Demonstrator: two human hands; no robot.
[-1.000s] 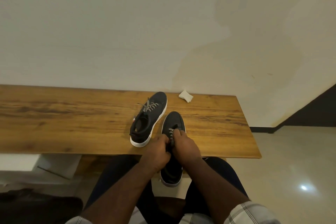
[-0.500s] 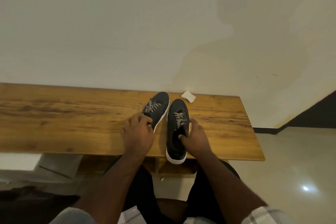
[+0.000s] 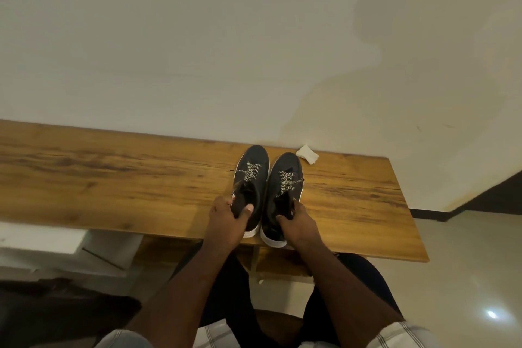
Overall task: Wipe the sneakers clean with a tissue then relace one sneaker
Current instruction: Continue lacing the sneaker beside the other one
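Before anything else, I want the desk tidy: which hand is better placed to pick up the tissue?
Right, probably. The tissue lies at the desk's back edge, just right of the right sneaker's toe, on the right hand's side. The left hand would have to cross both sneakers. Both hands grip sneakers, so one must let go.

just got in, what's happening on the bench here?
A seated person has two dark sneakers side by side on the wooden bench, toes to the wall. The left hand grips the collar of the left sneaker, the right hand the collar of the right sneaker. Both show laces. A folded tissue lies untouched by the wall.
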